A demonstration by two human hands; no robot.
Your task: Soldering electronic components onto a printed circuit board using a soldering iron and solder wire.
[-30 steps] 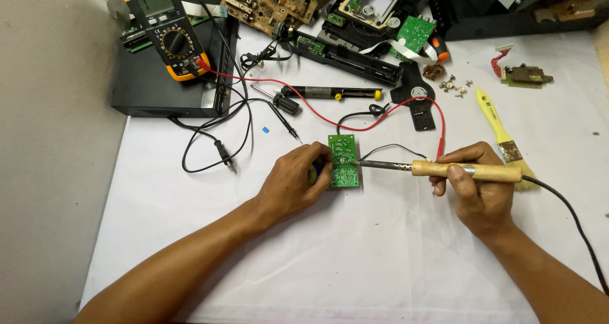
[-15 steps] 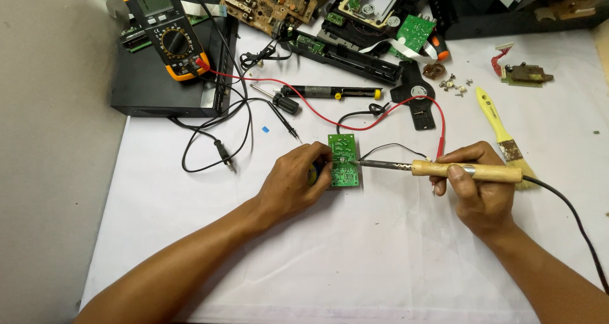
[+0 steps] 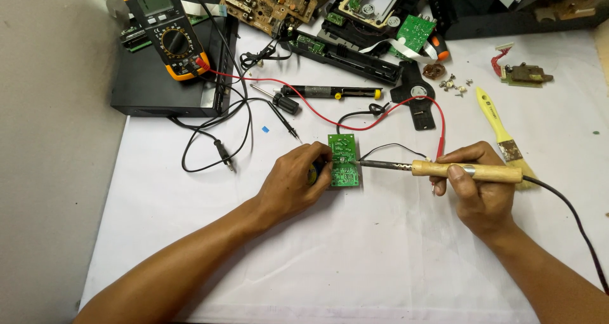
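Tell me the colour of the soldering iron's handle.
Light wooden tan, seen in the head view: the soldering iron is in the right hand.

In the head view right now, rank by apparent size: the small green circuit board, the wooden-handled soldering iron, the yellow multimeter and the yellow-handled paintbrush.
1. Wooden-handled soldering iron, longest
2. Yellow multimeter and yellow-handled paintbrush: comparable, unranked
3. Small green circuit board

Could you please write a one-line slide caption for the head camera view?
Left hand steadies a small green circuit board on a white table while the right hand holds a wooden-handled soldering iron, tip at the board.
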